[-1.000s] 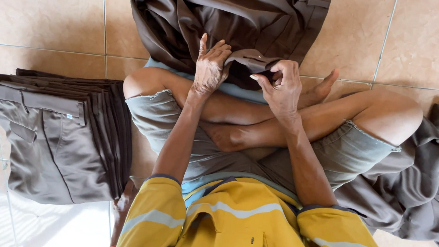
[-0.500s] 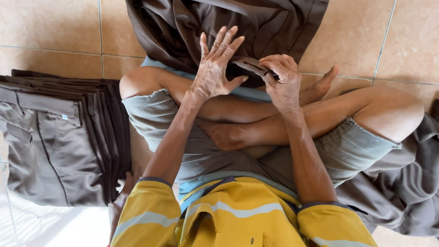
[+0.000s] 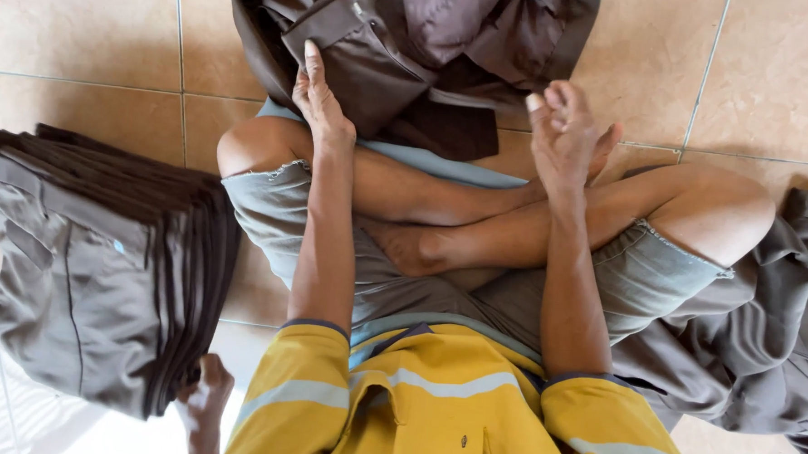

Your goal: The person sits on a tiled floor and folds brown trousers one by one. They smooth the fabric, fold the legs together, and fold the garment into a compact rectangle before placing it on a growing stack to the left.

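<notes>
You sit cross-legged on the tiled floor [image 3: 86, 31], and the step in hand looks like the folding of one garment from a loose heap onto a neat pile. The brown garment [image 3: 412, 46] lies crumpled on the floor just in front of your knees. Your left hand [image 3: 319, 101] touches its near edge, with the fingers [image 3: 312, 64] straight and together, laid flat along the fabric beside a pocket flap; they press or steady it, they do not pinch it. Your right hand [image 3: 562, 134] is in the air above your shin, a little apart from the cloth, with the fingers [image 3: 555, 102] half curled and holding nothing. So the garment is under the left fingers and just ahead and to the left of the right ones. In my judgement, the next move needs the right hand to take the far edge of the cloth, so that both hands can spread it flat. The stack of folded trousers [image 3: 102, 268] waits at your left side, and more loose grey cloth [image 3: 762, 342] lies at your right knee.
</notes>
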